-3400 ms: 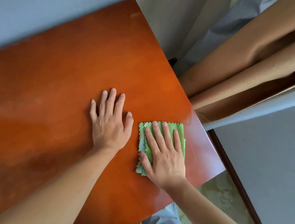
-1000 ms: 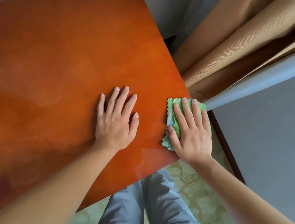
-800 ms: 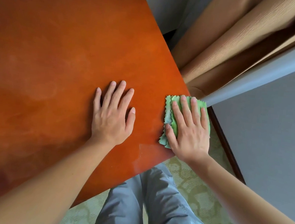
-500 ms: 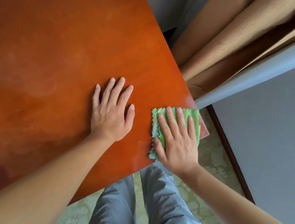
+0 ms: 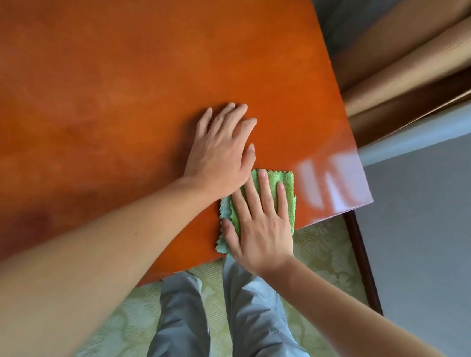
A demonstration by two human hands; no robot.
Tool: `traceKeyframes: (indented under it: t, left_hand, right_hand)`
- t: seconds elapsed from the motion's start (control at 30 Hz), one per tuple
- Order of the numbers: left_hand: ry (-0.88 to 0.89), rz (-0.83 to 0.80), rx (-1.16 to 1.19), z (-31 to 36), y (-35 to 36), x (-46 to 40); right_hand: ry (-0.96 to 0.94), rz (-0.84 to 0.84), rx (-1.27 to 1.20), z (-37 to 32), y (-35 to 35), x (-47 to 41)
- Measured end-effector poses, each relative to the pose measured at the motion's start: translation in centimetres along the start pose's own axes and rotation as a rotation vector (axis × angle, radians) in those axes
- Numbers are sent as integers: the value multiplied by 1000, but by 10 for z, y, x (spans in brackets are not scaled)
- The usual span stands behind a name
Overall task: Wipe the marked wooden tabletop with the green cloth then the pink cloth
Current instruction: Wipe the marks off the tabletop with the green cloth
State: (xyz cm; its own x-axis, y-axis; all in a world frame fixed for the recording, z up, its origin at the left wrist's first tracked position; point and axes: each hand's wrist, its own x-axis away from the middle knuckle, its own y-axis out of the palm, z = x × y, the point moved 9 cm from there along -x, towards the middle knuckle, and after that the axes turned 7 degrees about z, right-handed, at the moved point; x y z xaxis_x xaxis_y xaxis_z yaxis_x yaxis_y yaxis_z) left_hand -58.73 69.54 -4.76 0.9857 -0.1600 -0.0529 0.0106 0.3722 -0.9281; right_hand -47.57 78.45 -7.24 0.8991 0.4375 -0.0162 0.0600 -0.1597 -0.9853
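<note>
A glossy reddish-brown wooden tabletop [image 5: 123, 83] fills the upper left of the head view. Near its front edge lies a folded green cloth [image 5: 286, 187] with zigzag edges. My right hand [image 5: 258, 226] presses flat on the cloth with straight fingers. My left hand [image 5: 222, 151] rests flat on the wood, its heel lying over the cloth's upper left corner. A pale sheen [image 5: 331, 181] shows on the table's right corner. No pink cloth is in view.
Beige curtains [image 5: 410, 51] hang beyond the table's right edge, beside a grey wall [image 5: 438, 224] with a dark skirting board [image 5: 363, 263]. My legs in grey trousers [image 5: 232, 326] stand on a green patterned floor [image 5: 118, 327] below the table's front edge.
My right hand has slid the green cloth from the right corner leftward along the front edge, up against my left hand. The view has shifted, so the table's corner now sits further right.
</note>
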Motion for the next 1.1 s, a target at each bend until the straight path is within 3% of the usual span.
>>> traceKeyframes:
  t: [0.23,0.67,0.8,1.1]
  left_hand:
    - [-303,142,-67,-128,-65,113]
    - [-573,243,-145,-272,-116,289]
    - [-578,233,-155,-288,-118,313]
    - [-559,231,-169,-289,-111,311]
  right_hand:
    - [-140,-79,3,-107,22,-1]
    - [-363,-155,28,-291,60,2]
    - [-388,-140,21,-330,68,2]
    - [-344,-85,24,-327,63,-4]
